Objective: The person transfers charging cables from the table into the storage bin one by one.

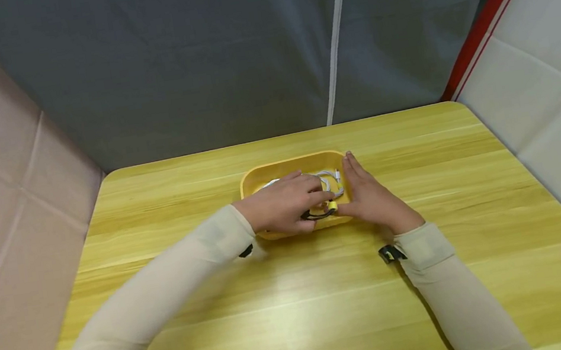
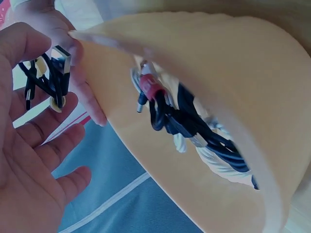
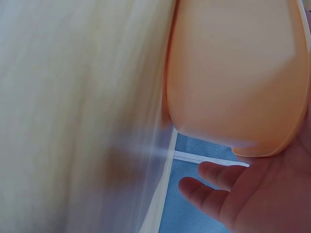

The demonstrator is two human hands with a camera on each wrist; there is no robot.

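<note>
two hands at a yellow tray (image 1: 254, 181) of cables in the middle of a wooden table (image 1: 475, 183).

the left hand (image 1: 284, 204) reaches over the tray's near edge with fingers curled round a small black cable bundle (image 1: 318, 213), which sits at the tray's near right corner; in the left wrist view the same black bundle (image 2: 46, 80) shows past loosely spread fingers. the right hand (image 1: 369, 195) lies with straight fingers flat against the tray's right wall, holding nothing. more black and white cables (image 2: 194, 131) lie tangled inside the tray, one with a red plug (image 2: 150, 87). grey cloth (image 1: 189, 62) hangs behind the table.
</note>
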